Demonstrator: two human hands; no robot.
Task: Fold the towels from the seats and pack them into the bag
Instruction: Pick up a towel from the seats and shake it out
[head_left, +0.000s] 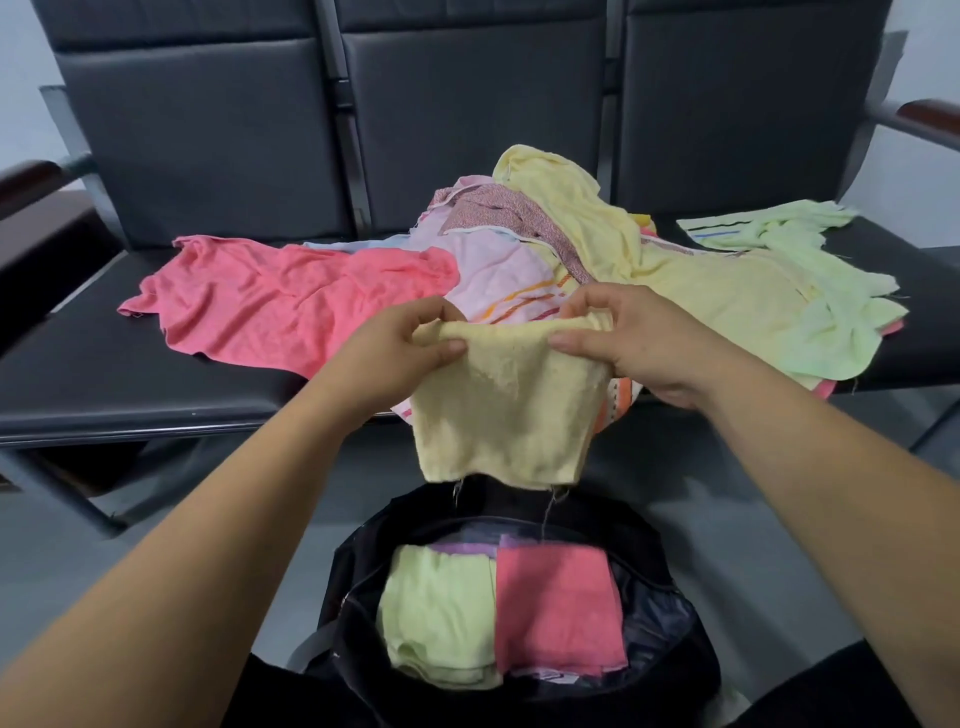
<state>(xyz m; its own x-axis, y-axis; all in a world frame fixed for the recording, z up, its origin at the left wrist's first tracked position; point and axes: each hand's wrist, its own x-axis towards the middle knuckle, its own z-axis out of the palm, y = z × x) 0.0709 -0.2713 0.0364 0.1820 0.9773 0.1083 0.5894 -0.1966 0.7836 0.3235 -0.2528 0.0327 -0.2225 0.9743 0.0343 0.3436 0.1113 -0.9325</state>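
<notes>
A small pale yellow towel (506, 410) hangs folded in front of the seat edge, above the bag. My left hand (400, 348) pinches its top left corner, and my right hand (639, 338) pinches its top right corner. Below it, an open black bag (670, 629) holds a folded light green towel (439, 613) on the left and a folded pink towel (558, 608) on the right. On the seats lie loose towels: a coral pink one (280, 301), a light pink striped one (498, 275), a large yellow one (691, 286) and light green ones (826, 296).
The black bench (130, 389) has three padded backrests (467, 114) and armrests at both ends (31, 176). A patterned purple cloth (514, 213) lies in the pile. Grey floor (208, 519) shows under the bench around the bag.
</notes>
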